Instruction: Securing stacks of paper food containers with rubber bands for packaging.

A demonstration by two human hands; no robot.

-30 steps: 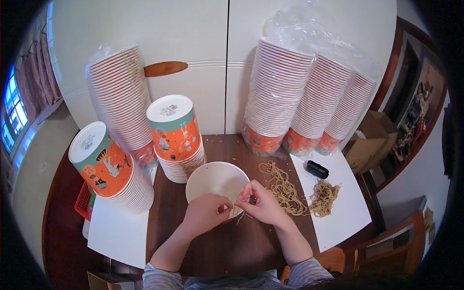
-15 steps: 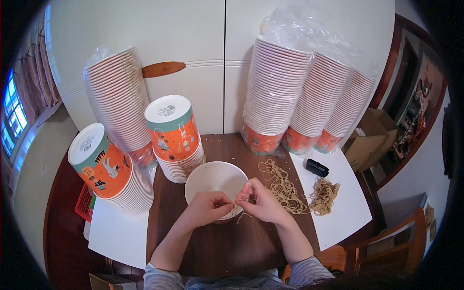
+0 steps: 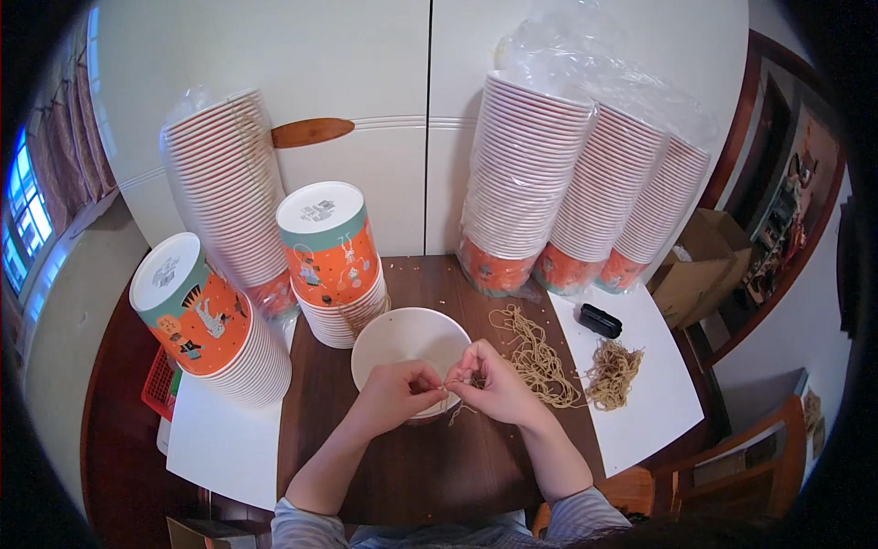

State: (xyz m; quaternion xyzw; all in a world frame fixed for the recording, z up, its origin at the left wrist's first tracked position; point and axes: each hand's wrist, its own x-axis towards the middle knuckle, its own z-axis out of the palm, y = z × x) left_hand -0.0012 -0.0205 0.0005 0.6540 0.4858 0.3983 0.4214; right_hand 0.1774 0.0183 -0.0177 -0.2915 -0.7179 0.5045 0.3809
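Observation:
A white paper bucket (image 3: 402, 340) stands mouth up in the middle of the table. My left hand (image 3: 399, 396) and my right hand (image 3: 492, 382) meet over its near right rim, fingertips almost touching. Both are closed in a pinch on a thin tan string (image 3: 455, 415), whose loose ends dangle below the fingers. Whether this string passes around the bucket is hidden by my hands. Just right of the bucket lies a loose heap of tan strings (image 3: 540, 361). A second, tighter bunch of strings (image 3: 614, 375) rests farther right on the white table leaf.
Upside-down stacks of orange buckets (image 3: 331, 256) (image 3: 215, 320) stand to the left. Behind them leans a plastic-wrapped stack (image 3: 224, 183). More wrapped bucket stacks (image 3: 526, 174) rise at the back right. A small black object (image 3: 600, 320) lies near the strings. A wooden chair (image 3: 745, 453) is at the lower right.
The view has shifted very slightly. Both hands stay pinched at the bucket's near rim, with only small finger movements at the string.

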